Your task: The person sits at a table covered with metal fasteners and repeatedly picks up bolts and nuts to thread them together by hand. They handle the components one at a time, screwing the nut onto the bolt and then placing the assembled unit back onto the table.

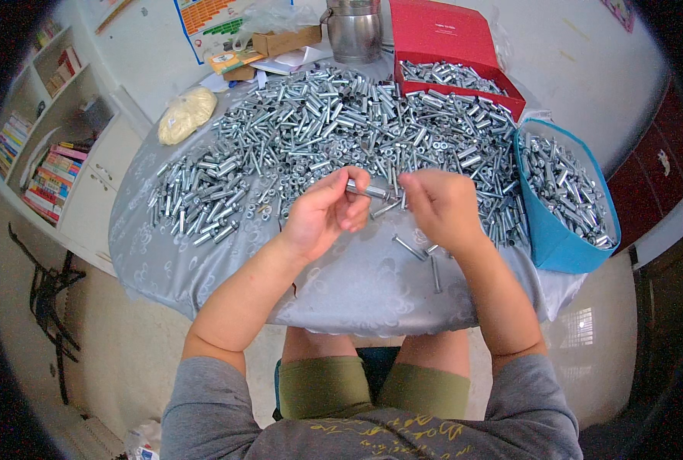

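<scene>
My left hand [327, 213] is shut on a silver metal bolt with a sleeve [366, 189], held just above the table. My right hand [442, 205] is curled close beside it, fingertips at the bolt's far end and pinching a small metal piece I cannot make out. A broad heap of silver bolts, sleeves and washers [334, 126] covers the far half of the round table with its grey patterned cloth [357, 287]. Three loose bolts [418, 251] lie on the cloth under my right wrist.
A blue bin [560, 245] of finished bolts stands at the right edge. A red box [452, 34] with more bolts sits behind it. A steel pot [354, 31], cardboard boxes, papers and a pale bag [185, 113] line the back. Bookshelves [42, 146] stand at left.
</scene>
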### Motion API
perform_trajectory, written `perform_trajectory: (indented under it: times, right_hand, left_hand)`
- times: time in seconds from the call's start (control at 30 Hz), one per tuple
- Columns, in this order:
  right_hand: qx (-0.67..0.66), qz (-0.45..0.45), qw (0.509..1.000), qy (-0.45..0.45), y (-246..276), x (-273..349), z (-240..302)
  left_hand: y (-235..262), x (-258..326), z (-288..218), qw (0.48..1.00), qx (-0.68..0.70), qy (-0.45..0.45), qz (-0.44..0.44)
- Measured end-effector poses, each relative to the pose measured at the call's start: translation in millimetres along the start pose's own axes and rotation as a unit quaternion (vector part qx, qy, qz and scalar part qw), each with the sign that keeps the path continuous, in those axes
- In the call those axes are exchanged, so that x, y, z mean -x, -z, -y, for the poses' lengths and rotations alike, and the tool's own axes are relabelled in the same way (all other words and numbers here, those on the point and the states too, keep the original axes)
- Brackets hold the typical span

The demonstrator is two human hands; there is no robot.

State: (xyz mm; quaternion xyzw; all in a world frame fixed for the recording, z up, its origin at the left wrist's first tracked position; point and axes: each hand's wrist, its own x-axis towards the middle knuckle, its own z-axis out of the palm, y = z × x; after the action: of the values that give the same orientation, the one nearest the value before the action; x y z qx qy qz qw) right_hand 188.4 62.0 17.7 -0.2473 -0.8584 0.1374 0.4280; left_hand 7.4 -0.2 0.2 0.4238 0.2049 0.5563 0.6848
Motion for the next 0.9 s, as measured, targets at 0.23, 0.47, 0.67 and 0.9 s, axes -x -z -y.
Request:
perform_trajectory:
  times: [0.23,0.47,0.67,0.9]
  right_hand:
    - [0.078,0.004,0.997,0.009,0.2,1.4,3.4]
    - [0.040,-0.035,0.997,0.054,-2.6,-0.6,6.9]
    - [-0.011,0.005,1.000,-0.001,12.3,-6.9,9.4]
    - [0.021,0.094,0.993,0.069,-5.1,2.5,6.0]
  left_hand:
    - [-7.6,1.6,-2.4,0.999,0.000,0.000,-0.055]
    - [0.3,1.2,-1.4,1.000,-0.002,-0.011,-0.002]
    - [-2.3,1.6,-0.1,0.999,0.011,-0.015,-0.034]
    - [3.0,2.4,0.7,0.999,0.031,0.009,0.009]
